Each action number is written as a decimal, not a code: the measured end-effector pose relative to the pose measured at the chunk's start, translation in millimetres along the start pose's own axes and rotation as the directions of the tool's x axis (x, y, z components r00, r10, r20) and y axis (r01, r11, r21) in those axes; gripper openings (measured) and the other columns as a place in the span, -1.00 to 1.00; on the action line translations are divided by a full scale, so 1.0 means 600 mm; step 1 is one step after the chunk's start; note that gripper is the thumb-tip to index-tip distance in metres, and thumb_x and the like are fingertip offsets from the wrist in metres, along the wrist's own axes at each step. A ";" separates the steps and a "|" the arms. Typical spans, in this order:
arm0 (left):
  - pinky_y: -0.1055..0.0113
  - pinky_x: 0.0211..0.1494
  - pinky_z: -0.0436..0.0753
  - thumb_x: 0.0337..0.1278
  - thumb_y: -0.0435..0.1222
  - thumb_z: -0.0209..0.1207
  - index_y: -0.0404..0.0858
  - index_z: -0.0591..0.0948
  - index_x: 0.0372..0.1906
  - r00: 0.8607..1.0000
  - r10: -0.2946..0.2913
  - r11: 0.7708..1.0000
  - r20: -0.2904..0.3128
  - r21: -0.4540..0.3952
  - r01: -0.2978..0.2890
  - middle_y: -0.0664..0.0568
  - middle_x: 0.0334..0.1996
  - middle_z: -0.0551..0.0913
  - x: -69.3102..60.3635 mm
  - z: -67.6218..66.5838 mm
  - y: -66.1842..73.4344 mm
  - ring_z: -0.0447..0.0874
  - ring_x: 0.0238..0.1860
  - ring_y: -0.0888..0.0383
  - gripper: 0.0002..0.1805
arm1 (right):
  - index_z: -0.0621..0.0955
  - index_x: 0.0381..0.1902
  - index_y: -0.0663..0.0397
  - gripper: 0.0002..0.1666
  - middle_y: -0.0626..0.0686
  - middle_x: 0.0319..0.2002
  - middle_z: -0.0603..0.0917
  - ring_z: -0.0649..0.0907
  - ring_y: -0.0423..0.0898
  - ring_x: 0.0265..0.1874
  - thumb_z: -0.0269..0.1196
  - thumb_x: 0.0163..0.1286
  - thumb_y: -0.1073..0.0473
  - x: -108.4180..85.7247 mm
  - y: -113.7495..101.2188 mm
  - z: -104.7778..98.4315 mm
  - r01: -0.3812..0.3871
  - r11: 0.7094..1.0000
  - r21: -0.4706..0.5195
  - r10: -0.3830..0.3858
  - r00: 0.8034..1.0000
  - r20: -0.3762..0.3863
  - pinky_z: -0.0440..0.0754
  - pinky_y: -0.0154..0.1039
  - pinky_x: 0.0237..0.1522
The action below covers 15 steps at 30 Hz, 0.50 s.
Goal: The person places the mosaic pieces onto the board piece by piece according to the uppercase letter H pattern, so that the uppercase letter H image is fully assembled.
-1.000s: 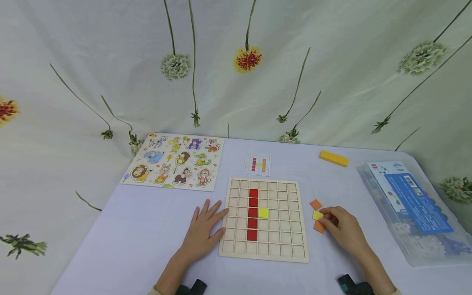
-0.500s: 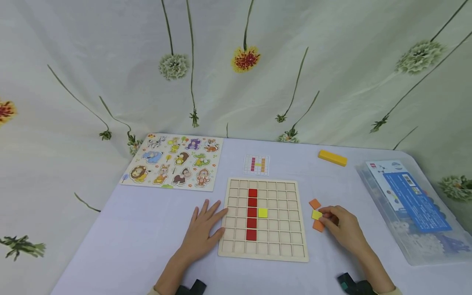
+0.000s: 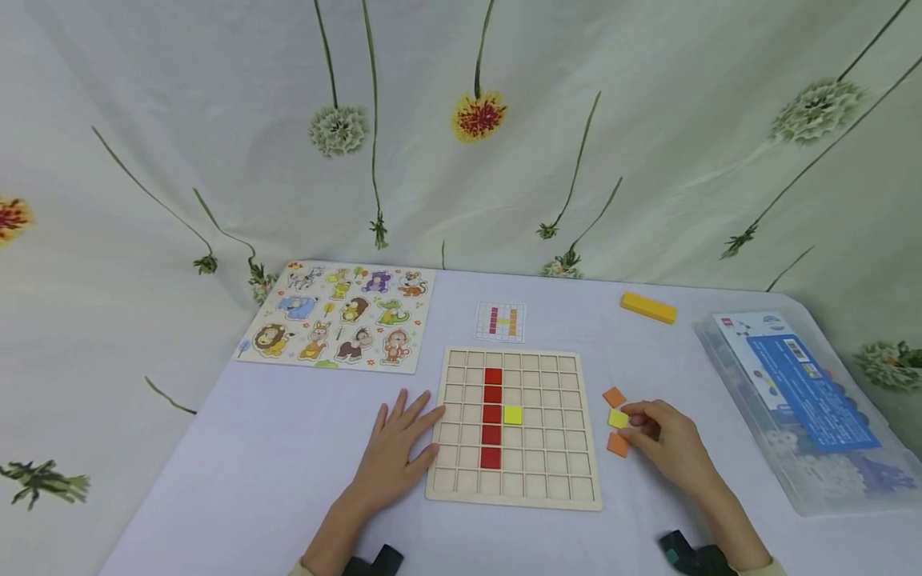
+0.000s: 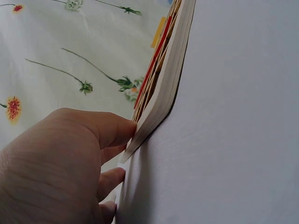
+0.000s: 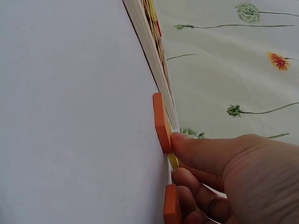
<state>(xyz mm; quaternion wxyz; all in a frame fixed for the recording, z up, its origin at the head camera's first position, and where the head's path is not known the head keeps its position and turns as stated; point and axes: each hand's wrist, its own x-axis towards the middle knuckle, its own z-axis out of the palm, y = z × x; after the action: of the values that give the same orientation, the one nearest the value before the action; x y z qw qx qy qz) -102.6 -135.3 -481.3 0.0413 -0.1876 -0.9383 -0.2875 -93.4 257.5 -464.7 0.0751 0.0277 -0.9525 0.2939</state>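
A pale wooden grid board lies at the table's middle, with a column of several red tiles in it. One yellow tile sits in the cell right of that column. The left hand lies with spread, straight fingers at the board's left edge; in the left wrist view a fingertip touches the board's side. Right of the board, the right hand pinches a loose yellow tile between thumb and fingers. An orange tile lies just behind it and another orange tile in front.
A pattern card lies behind the board. An animal puzzle board is at the back left. A yellow-orange bar rests at the back right, with a clear plastic box at the far right.
The right thumb has shifted slightly at the yellow tile, and the front orange tile now shows a little more fully. The left hand has stayed put; the head view has drifted slightly.
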 end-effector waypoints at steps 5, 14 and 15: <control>-0.34 0.47 -0.09 0.17 -0.15 0.18 -0.11 0.53 0.30 1.000 0.001 1.000 0.000 0.003 -0.001 -0.12 0.43 0.36 0.000 -0.002 0.001 -0.01 0.53 -0.27 -0.46 | 0.69 -0.13 0.22 -0.66 -0.01 -0.40 0.57 0.47 -0.16 -0.42 0.46 0.10 0.28 0.004 -0.005 0.000 -0.040 0.999 -0.009 0.040 0.999 0.025 0.45 -0.40 -0.42; -0.34 0.47 -0.09 0.17 -0.15 0.19 -0.10 0.52 0.30 1.000 0.003 1.000 -0.004 0.000 -0.003 -0.12 0.43 0.35 -0.001 -0.001 -0.002 -0.01 0.53 -0.27 -0.45 | 0.67 -0.12 0.25 -0.64 0.00 -0.40 0.58 0.49 -0.13 -0.42 0.46 0.12 0.25 0.006 -0.014 -0.003 -0.053 0.997 -0.051 0.055 0.998 0.034 0.45 -0.39 -0.42; -0.34 0.47 -0.09 0.17 -0.14 0.19 -0.10 0.52 0.30 1.000 0.003 1.000 -0.003 -0.001 -0.003 -0.11 0.43 0.35 -0.001 0.000 -0.002 -0.01 0.53 -0.27 -0.45 | 0.67 -0.11 0.25 -0.64 0.01 -0.39 0.59 0.50 -0.13 -0.42 0.45 0.13 0.24 0.005 -0.016 -0.005 -0.062 0.997 -0.050 0.064 0.997 0.039 0.47 -0.38 -0.41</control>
<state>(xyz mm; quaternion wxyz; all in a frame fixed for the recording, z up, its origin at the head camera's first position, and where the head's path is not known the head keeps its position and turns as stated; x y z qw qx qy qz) -102.7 -136.6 -482.1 0.0430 -0.1884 -0.9379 -0.2881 -95.1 251.3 -456.4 0.0470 0.0018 -0.9611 0.2722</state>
